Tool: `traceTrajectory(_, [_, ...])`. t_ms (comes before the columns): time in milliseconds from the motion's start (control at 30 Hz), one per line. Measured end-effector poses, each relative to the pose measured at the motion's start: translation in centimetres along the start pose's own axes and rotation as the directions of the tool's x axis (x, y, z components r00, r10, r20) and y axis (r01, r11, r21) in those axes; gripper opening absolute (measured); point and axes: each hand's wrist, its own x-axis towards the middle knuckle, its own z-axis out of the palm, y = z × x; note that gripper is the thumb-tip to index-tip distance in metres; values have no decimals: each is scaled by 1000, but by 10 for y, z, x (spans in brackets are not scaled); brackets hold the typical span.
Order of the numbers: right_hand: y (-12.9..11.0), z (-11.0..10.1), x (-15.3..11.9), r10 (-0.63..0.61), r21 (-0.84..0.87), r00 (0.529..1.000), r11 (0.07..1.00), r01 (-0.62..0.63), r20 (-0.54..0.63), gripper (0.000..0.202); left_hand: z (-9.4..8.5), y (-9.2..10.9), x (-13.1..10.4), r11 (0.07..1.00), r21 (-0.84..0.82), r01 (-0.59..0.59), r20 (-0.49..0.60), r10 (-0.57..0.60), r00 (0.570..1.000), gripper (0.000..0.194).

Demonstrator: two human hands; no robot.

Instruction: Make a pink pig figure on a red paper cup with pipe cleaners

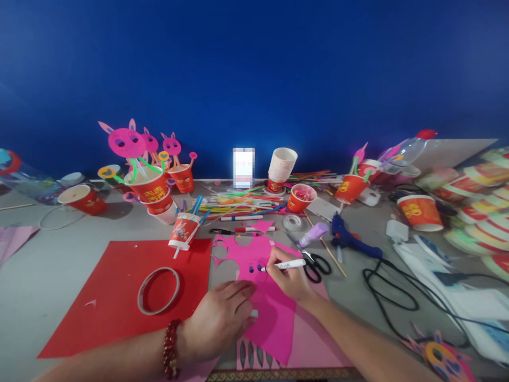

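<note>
My right hand (292, 281) is closed around a white acrylic marker (289, 263), its tip at the magenta paper (274, 323) beside two small dark purple spots (255, 268). My left hand (222, 313) rests on the left part of that sheet, fingers bent, with a small white piece (254, 313) sticking out between them, possibly a pen cap. Rounded cut-outs run along the sheet's upper left edge. Underneath lies a lighter pink sheet (318, 350). Left of my hands, a roll of tape (139, 297) lies on a red sheet (107, 286).
Black-handled scissors (318, 267), a purple glue tube (314, 234) and a blue glue gun (353, 239) with a looping cord lie at right. Decorated paper cups (149, 183) stand back left. Pipe cleaners (242, 202) and stacked cups (283, 165) are along the back wall.
</note>
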Motion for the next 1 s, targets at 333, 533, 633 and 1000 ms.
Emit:
traceTrajectory(333, [6,-1,-2,-8,9,999,1000,9,-35,20,-1,1,0,1000,-8,5,-7,-5,1000,19])
traceTrajectory(533, [3,0,-2,12,2,1000,1000,-12,4,22,-2,1,0,1000,1,2,-2,-2,1000,19])
traceTrajectory(633, [4,0,-2,-1,-9,1000,1000,1,-14,22,-1,1,0,1000,5,1,-2,-1,1000,19])
traceTrajectory(1000, [3,0,-1,2,-25,1000,1000,-3,-10,22,-2,1,0,1000,4,1,-18,0,1000,19])
